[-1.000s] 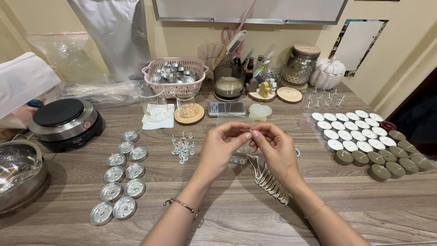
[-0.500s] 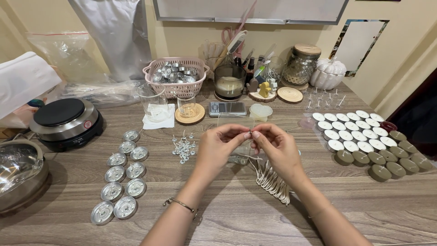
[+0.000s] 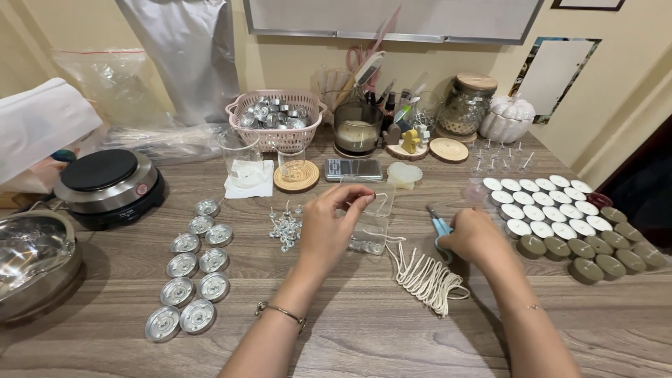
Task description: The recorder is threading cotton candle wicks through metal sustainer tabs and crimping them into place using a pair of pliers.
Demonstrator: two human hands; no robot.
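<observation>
Left hand (image 3: 329, 227) is up over the middle of the worktop (image 3: 364, 329), thumb and forefinger pinched shut on a small metal wick tab (image 3: 381, 197) with its wick, held high where it is easy to see. The wick itself is too thin to follow.

Right hand (image 3: 476, 238) is down flat on the worktop, fingers curled around the blue-handled scissors (image 3: 439, 225); whether the grip is fully closed I cannot tell, since the hand hides the handles.

Between the two hands lies the bundle of cut wick cord (image 3: 427, 280), fanned out just beside the right hand, close for picking. A clear plastic box (image 3: 369, 231) sits under the left hand's fingertips, and a loose pile of spare wick tabs (image 3: 283, 225) lies just left of it.

Count on the left: nine empty aluminium tealight cups (image 3: 189, 269), paired in a slanting double row. On the right, filled tealights in tidy rows: roughly seventeen white ones (image 3: 542, 203) and about ten olive-brown ones (image 3: 595, 248).

Further back, one pink basket (image 3: 276, 136) heaped with more cups, one pocket scale (image 3: 352, 169), one hotplate (image 3: 110, 183) at far left, one glass jar with a wooden lid (image 3: 462, 105).
</observation>
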